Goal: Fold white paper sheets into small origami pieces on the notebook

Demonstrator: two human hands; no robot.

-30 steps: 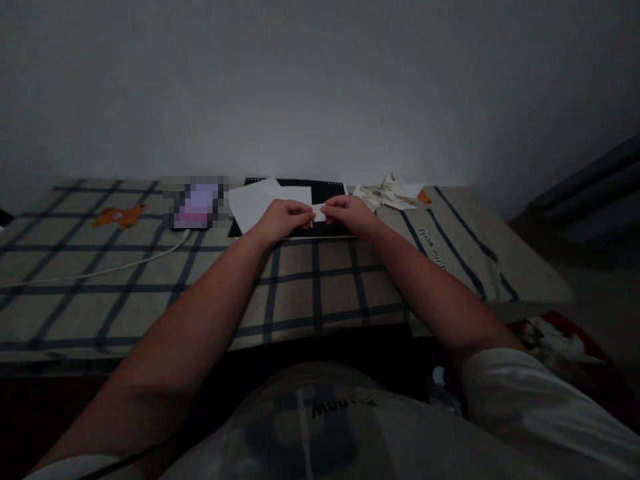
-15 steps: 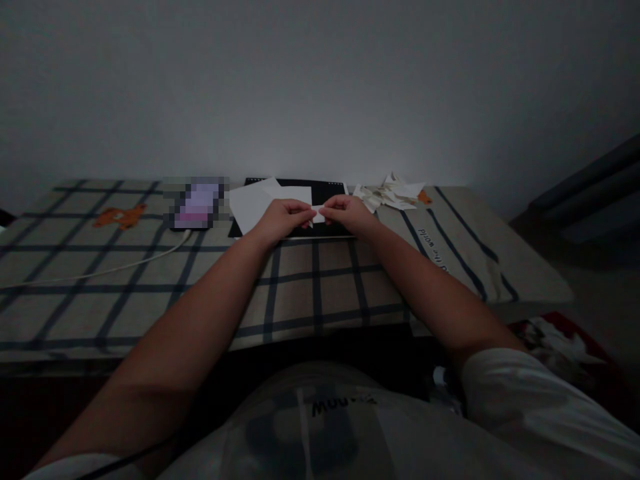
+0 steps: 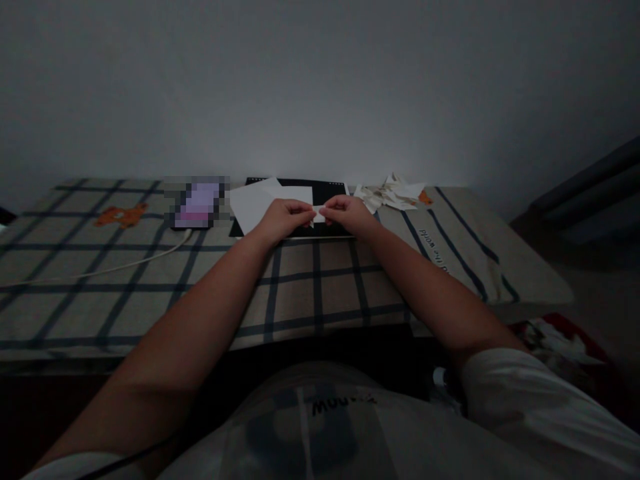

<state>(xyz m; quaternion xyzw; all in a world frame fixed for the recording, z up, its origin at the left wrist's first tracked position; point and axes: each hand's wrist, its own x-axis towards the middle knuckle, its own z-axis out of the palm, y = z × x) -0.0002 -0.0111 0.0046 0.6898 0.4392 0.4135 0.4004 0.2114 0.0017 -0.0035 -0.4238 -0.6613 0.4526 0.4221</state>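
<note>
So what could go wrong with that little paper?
Both hands, left hand and right hand, pinch one small paper by the fingertips, so it might tear or crease crooked. The room is dim, which makes fine edges hard to see. The white sheets beside the left hand lie loose on the black pad, so a nudge could slide them off.
</note>
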